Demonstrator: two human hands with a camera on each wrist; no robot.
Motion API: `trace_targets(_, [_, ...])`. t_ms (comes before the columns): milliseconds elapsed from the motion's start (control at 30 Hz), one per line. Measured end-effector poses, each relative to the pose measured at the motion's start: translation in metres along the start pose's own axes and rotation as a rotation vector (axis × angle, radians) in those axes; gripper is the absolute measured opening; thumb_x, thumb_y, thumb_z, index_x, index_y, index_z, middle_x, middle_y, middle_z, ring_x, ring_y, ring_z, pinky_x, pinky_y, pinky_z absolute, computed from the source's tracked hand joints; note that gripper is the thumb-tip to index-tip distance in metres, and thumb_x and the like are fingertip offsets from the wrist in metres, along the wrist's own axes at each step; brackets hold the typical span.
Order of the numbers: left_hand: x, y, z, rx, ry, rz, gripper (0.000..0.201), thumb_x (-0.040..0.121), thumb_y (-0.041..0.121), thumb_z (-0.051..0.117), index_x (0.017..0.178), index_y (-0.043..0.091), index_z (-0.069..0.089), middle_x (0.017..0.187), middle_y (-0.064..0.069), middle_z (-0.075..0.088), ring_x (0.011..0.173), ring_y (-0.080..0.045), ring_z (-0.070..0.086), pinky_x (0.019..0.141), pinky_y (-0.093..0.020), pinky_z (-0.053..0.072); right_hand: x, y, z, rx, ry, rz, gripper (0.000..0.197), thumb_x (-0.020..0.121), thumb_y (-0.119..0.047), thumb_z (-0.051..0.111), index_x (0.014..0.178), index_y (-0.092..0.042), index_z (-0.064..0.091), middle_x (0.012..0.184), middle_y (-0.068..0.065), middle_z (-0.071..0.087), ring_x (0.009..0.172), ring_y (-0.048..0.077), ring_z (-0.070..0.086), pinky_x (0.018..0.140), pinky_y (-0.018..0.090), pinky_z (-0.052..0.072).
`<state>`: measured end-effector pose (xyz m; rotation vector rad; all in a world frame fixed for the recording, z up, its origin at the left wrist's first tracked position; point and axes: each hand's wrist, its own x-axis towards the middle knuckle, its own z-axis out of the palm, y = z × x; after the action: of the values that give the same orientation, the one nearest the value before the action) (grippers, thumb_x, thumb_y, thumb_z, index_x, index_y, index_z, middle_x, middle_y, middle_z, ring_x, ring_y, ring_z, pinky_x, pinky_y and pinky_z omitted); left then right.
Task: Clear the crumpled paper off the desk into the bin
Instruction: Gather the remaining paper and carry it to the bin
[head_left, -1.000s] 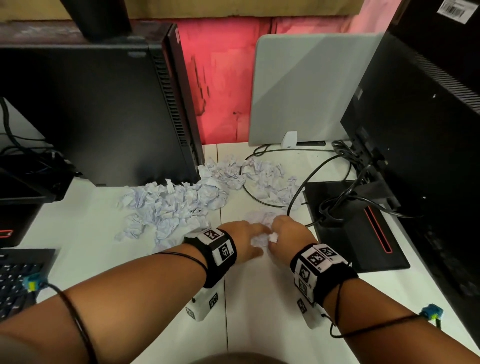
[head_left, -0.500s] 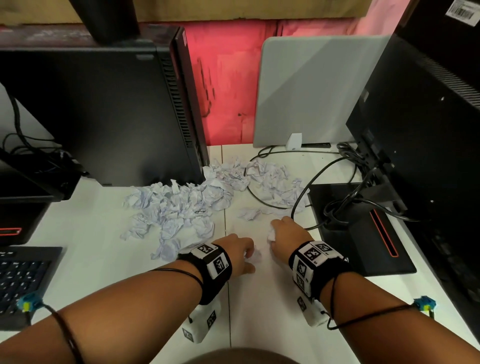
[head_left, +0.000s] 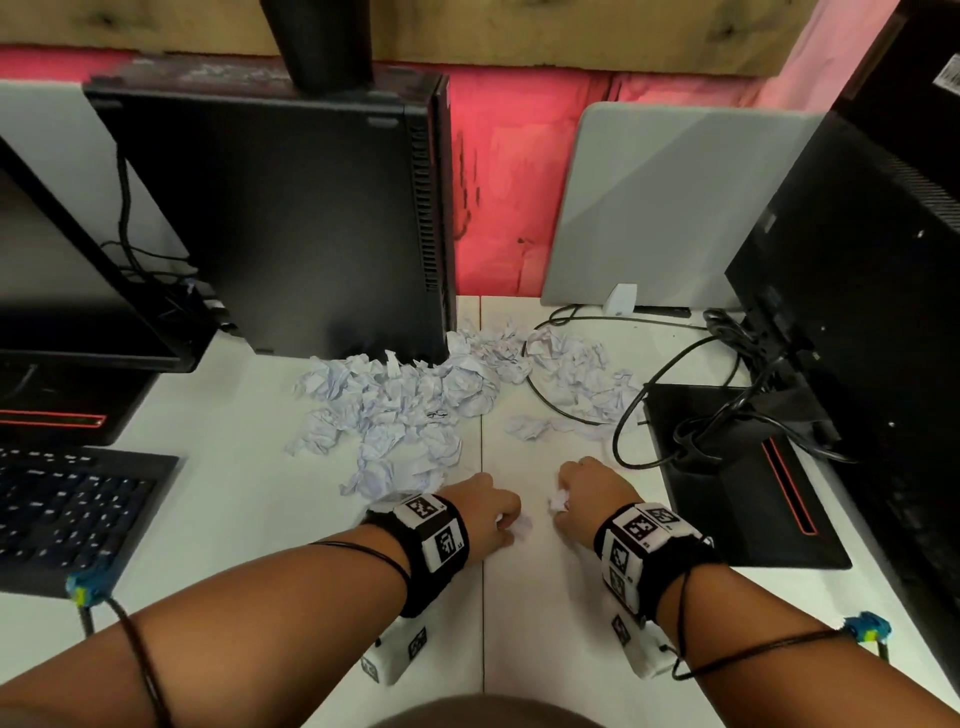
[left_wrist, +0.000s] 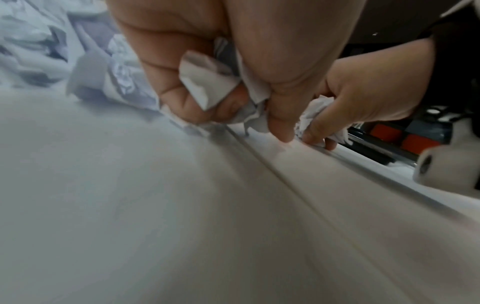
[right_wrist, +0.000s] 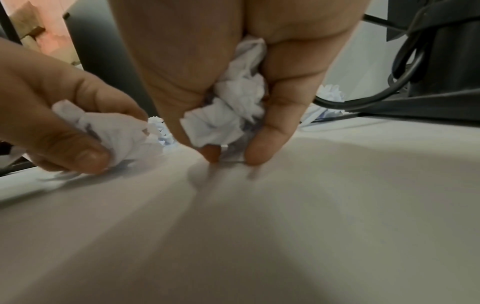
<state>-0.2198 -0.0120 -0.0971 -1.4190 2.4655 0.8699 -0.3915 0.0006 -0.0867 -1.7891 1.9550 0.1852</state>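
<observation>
- Head view: both forearms reach over the white desk (head_left: 545, 597), the fists low and close together on either side of its seam. The left hand (head_left: 485, 512) is clenched around a small wad of crumpled paper (head_left: 521, 526) that peeks out past the knuckles. The right hand (head_left: 589, 496) is likewise curled around its own white wad (head_left: 558, 501), visible at the thumb side.
- Head view, farther back: the main heap of crumpled paper (head_left: 400, 410) lies on the desk in front of the black computer tower (head_left: 311, 223), spreading right across a loop of black cable (head_left: 571, 410). A keyboard (head_left: 67, 509) sits at the left, a monitor base (head_left: 743, 478) at the right. I cannot see a bin.
- Left wrist view: the left hand (left_wrist: 233, 61) has its fingers (left_wrist: 179, 90) folded tight over a paper ball (left_wrist: 207, 82), its lower tips just above or touching the desktop (left_wrist: 182, 205); which, I cannot tell. Beyond it the right hand (left_wrist: 363, 94) pinches a wad (left_wrist: 311, 115) down at the surface.
- Right wrist view: the right hand (right_wrist: 233, 51) grasps a crumpled ball (right_wrist: 228, 115) between thumb and fingers (right_wrist: 280, 115), fingertips meeting the desk (right_wrist: 285, 226). To its left, the left hand (right_wrist: 59, 115) grips another ball (right_wrist: 114, 133) low over the surface. More loose paper (right_wrist: 331, 94) lies behind, beside the cable (right_wrist: 363, 98).
</observation>
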Motion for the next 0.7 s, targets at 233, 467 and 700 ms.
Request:
trace_targets(233, [-0.047, -0.018, -0.012, -0.156, 0.174, -0.039, 0.019, 0.091, 0.035, 0.053, 0.096, 0.017, 0.054, 0.097, 0.000, 0.038, 0.079, -0.020, 0.046, 0.071, -0.023, 0.034, -0.015, -0.050, 0.001, 0.086, 0.074, -0.124, 0.029, 0.090, -0.018, 0.054, 0.118, -0.020, 0.059, 0.119, 0.008, 0.048, 0.104, 0.024, 0.057, 0.087, 0.026, 0.046])
trace_targets(467, [-0.132, -0.081, -0.046, -0.351, 0.388, -0.137, 0.017, 0.089, 0.037, 0.058, 0.086, 0.023, 0.049, 0.100, -0.003, 0.051, 0.089, -0.021, 0.052, 0.079, -0.025, 0.040, -0.035, -0.158, -0.004, 0.260, 0.182, -0.270, 0.023, 0.085, -0.022, 0.066, 0.106, -0.012, 0.066, 0.111, 0.003, 0.040, 0.097, 0.019, 0.052, 0.083, 0.019, 0.041])
trace_targets(700, [-0.265, -0.176, -0.044, -0.474, 0.593, -0.351, 0.016, 0.083, 0.030, 0.067, 0.077, 0.030, 0.053, 0.096, 0.002, 0.055, 0.090, -0.017, 0.053, 0.078, -0.021, 0.038, -0.079, -0.309, 0.032, 0.470, 0.001, -0.436, 0.016, 0.085, -0.019, 0.056, 0.096, -0.009, 0.064, 0.108, 0.005, 0.042, 0.085, 0.030, 0.062, 0.079, 0.042, 0.056])
